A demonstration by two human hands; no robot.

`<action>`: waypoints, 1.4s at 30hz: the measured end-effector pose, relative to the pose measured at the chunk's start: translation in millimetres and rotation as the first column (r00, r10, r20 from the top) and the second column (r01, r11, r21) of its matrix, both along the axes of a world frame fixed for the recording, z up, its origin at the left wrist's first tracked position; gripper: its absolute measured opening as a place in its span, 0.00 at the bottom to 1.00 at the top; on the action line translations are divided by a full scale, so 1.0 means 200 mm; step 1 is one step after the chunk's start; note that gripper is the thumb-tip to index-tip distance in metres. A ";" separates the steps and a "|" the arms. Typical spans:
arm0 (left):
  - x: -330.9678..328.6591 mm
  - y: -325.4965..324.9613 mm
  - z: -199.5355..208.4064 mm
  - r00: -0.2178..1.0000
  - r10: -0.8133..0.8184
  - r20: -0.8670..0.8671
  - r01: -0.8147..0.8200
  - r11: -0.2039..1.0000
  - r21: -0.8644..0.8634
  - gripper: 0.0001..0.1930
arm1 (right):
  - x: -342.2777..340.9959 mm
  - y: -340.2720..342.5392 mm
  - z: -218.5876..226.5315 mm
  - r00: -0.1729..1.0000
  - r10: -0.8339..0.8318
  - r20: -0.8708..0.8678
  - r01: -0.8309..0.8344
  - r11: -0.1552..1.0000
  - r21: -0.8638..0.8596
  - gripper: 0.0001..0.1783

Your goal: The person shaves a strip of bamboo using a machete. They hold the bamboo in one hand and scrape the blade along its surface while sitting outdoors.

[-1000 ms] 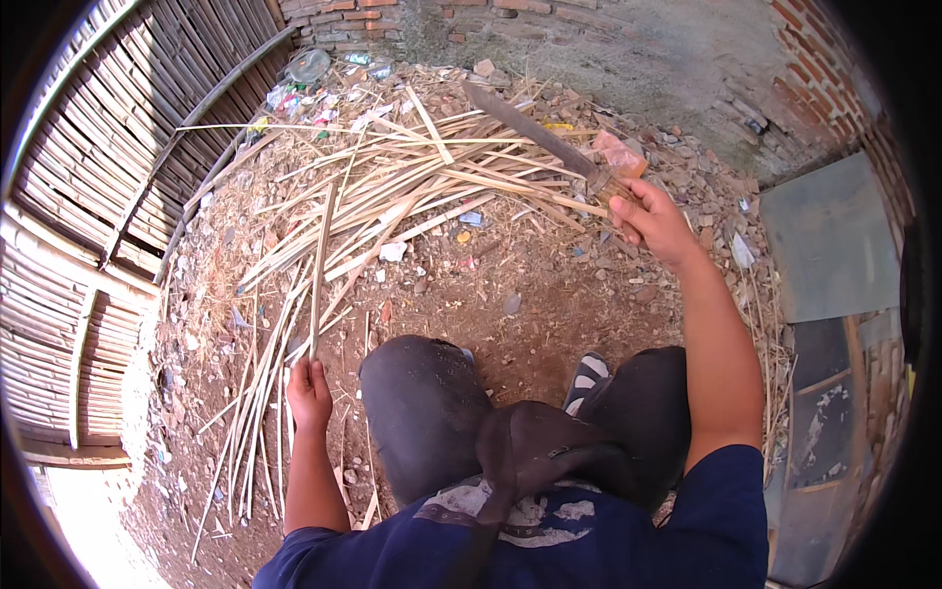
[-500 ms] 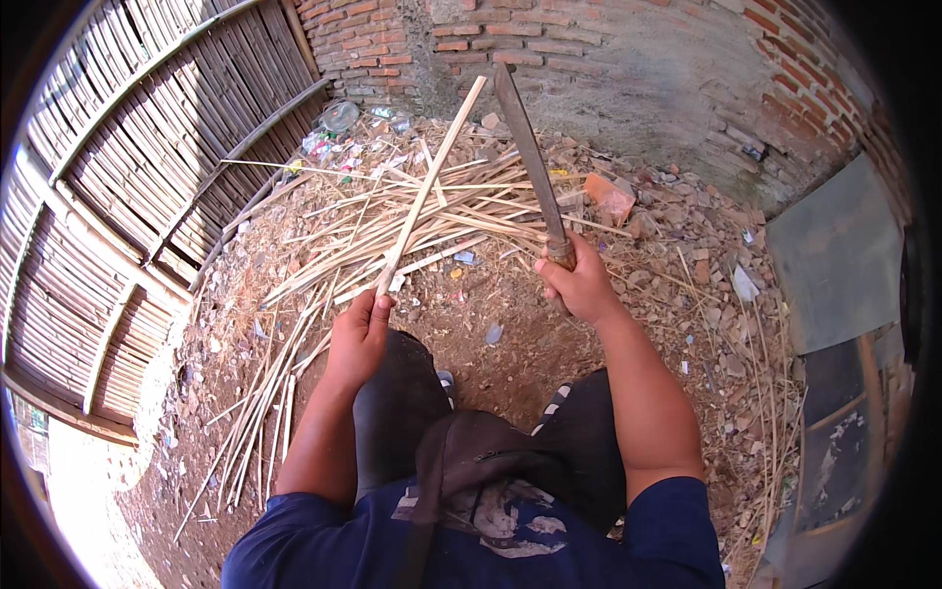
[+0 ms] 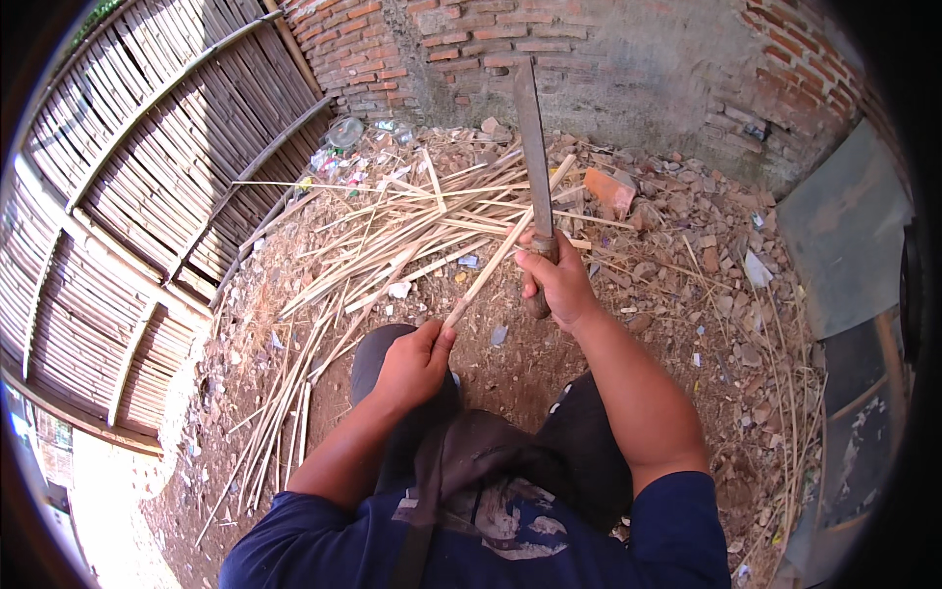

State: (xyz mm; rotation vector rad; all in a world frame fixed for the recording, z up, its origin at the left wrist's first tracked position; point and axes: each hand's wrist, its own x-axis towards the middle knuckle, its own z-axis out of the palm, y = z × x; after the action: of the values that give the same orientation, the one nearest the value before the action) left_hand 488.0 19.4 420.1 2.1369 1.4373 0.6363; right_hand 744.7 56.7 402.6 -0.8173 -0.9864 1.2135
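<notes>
My left hand (image 3: pixel 417 363) is closed around the near end of a pale bamboo strip (image 3: pixel 489 272). The strip slants up and to the right, passing close by my right hand and behind the blade. In my right hand (image 3: pixel 562 280) is a machete (image 3: pixel 533 147), gripped by its wooden handle with the long dark blade pointing up. Whether the strip touches the blade or my right fingers, I cannot tell. Beyond both hands lies a loose pile of split bamboo strips (image 3: pixel 432 218), crossing one another on the ground.
A bamboo-slat fence (image 3: pixel 147 128) runs along the left. At the back stands a worn brick wall (image 3: pixel 628 79). An orange brick chunk (image 3: pixel 610 192) lies right of the pile. Grey sheets (image 3: pixel 849 236) lean at the right. Rubble and litter cover the dirt ground.
My left hand has moved right and nearer to me, and its bamboo strip has swung rightward toward the machete. The machete has turned more upright and shifted slightly left at the handle.
</notes>
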 end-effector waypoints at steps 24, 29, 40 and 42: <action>-0.65 -0.30 -0.10 0.966 0.008 -0.260 -0.039 0.993 -0.113 0.16 | 0.28 0.09 -0.02 0.857 -0.232 0.459 0.297 0.952 -0.072 0.14; -0.63 -0.24 -0.13 0.973 0.080 -0.218 -0.106 0.988 -0.112 0.19 | 0.19 0.05 0.04 0.306 -0.350 0.885 0.412 0.887 0.208 0.20; -0.62 -0.23 -0.23 0.957 0.171 -0.235 -0.196 0.977 -0.089 0.19 | -0.30 0.10 -0.16 0.064 0.156 0.986 -0.300 0.945 -0.131 0.15; -0.61 -0.22 -0.23 0.958 0.170 -0.232 -0.194 0.978 -0.081 0.19 | -0.21 0.19 -0.19 0.161 0.283 0.945 -0.226 0.943 -0.244 0.14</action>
State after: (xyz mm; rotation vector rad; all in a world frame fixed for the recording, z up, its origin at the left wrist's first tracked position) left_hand 366.3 -24.6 373.8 2.0629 1.7638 0.3840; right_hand 703.2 94.0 365.3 -1.6018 -2.2660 0.8684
